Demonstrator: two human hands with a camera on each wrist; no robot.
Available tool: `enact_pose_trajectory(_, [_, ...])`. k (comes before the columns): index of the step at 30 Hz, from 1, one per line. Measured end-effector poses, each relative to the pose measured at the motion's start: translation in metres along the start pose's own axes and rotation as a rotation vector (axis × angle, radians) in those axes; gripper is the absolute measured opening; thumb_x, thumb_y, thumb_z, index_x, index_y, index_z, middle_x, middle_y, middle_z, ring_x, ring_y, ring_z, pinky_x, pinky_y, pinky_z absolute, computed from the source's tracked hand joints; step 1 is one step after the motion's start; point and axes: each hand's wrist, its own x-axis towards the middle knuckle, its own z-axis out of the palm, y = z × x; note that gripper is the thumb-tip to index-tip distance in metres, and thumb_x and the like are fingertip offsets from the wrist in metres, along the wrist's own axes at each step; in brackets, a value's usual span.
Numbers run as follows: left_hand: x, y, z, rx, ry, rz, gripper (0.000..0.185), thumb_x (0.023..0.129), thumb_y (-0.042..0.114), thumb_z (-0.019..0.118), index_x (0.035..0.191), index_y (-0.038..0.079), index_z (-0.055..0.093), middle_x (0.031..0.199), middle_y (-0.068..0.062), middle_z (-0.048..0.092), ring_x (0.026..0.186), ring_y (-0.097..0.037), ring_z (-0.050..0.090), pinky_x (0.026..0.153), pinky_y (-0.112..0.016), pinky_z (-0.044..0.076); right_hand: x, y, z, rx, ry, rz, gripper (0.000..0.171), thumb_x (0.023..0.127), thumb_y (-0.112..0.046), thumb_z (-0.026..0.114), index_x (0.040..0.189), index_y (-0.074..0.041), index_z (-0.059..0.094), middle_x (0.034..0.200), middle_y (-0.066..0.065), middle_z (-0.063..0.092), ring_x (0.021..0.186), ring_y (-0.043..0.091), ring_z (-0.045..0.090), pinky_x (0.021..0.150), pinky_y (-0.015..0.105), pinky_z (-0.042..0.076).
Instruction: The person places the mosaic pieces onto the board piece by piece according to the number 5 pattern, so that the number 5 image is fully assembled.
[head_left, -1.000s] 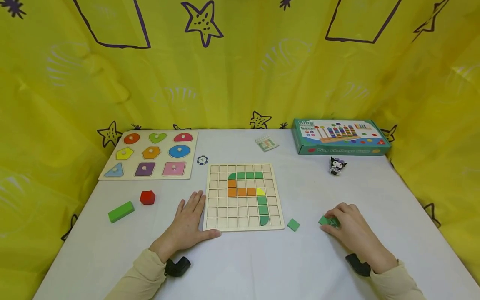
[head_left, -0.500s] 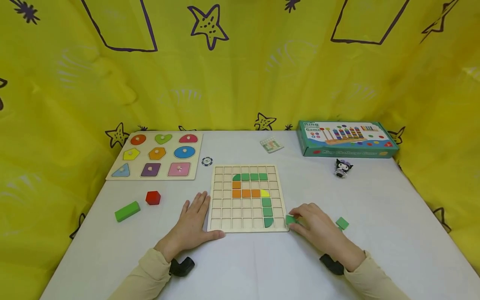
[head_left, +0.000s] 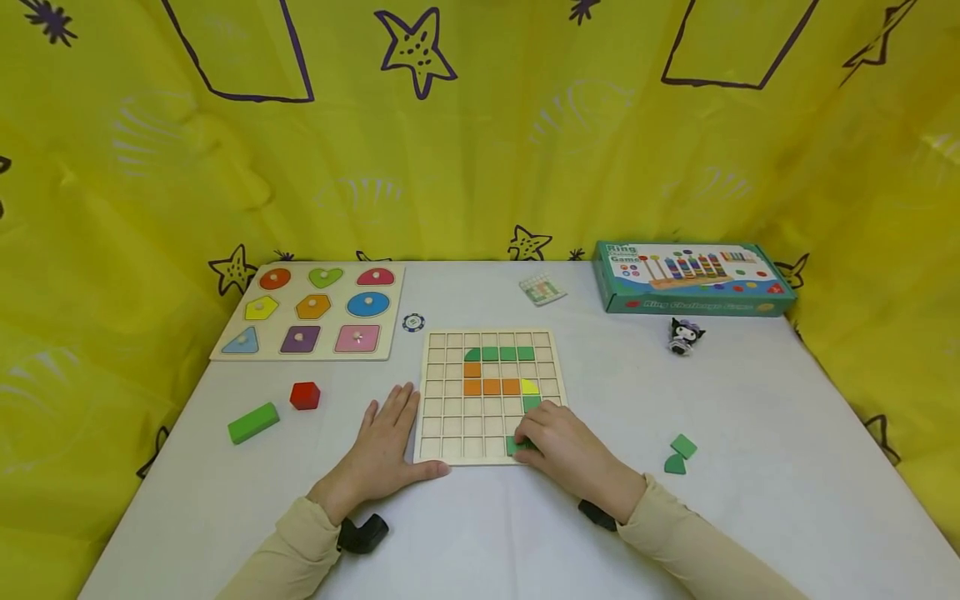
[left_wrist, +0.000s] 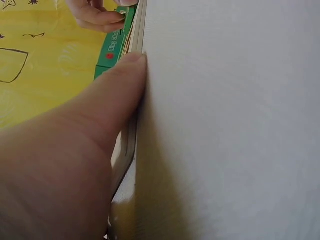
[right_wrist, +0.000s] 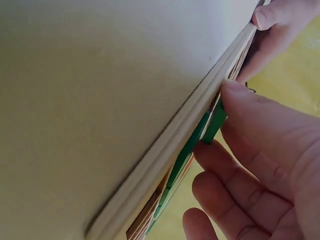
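Note:
A wooden grid board (head_left: 442, 396) lies in the middle of the table with green, orange and yellow tiles set in it. My left hand (head_left: 390, 421) rests flat on the table, its thumb (left_wrist: 117, 95) against the board's near left edge (left_wrist: 131, 142). My right hand (head_left: 527, 439) is over the board's near right corner and pinches a green square tile (head_left: 516, 447) there. In the right wrist view the thumb and fingers hold this green tile (right_wrist: 215, 124) at the board's edge (right_wrist: 185, 135). The hand hides the cells under it.
Two loose green tiles (head_left: 681, 454) lie on the table right of the board. At the left are a green block (head_left: 252, 422), a red block (head_left: 304, 395) and a shape puzzle board (head_left: 311, 312). A game box (head_left: 693, 277), a small figure (head_left: 684, 335), a card (head_left: 542, 289) and a chip (head_left: 413, 322) sit farther back.
My right hand moved left from the table at the right, picked up the green tile beside the board and carried it onto the board's near right corner. The left hand stayed put.

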Motion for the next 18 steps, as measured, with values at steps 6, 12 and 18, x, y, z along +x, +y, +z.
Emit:
enact_pose_trajectory(6, [0.0, 0.0, 0.001, 0.007, -0.001, -0.001, 0.119, 0.076, 0.077, 0.06, 0.152, -0.005, 0.022, 0.159, -0.02, 0.016, 0.146, -0.036, 0.008, 0.112, -0.06, 0.003, 0.002, 0.001, 0.003, -0.038, 0.019, -0.045, 0.012, 0.079, -0.017, 0.082, 0.081, -0.015, 0.071, 0.086, -0.005, 0.062, 0.083, 0.015, 0.051, 0.074, 0.031, 0.045])
enact_pose_trajectory(12, [0.0, -0.001, 0.002, 0.004, -0.003, -0.004, 0.119, 0.076, 0.078, 0.06, 0.152, -0.005, 0.021, 0.16, -0.019, 0.015, 0.146, -0.035, 0.007, 0.113, -0.06, 0.003, -0.009, 0.003, -0.006, 0.011, -0.006, -0.015, 0.008, 0.083, -0.014, 0.079, 0.091, -0.013, 0.077, 0.099, -0.001, 0.061, 0.091, 0.016, 0.052, 0.079, 0.034, 0.047])
enact_pose_trajectory(18, [0.0, -0.001, 0.002, 0.005, 0.012, 0.005, 0.119, 0.075, 0.077, 0.061, 0.152, -0.005, 0.023, 0.159, -0.02, 0.017, 0.146, -0.036, 0.008, 0.112, -0.061, 0.004, -0.045, 0.029, -0.03, -0.002, 0.04, 0.106, 0.018, 0.083, -0.006, 0.078, 0.1, -0.007, 0.076, 0.104, 0.003, 0.063, 0.094, 0.019, 0.054, 0.08, 0.037, 0.049])
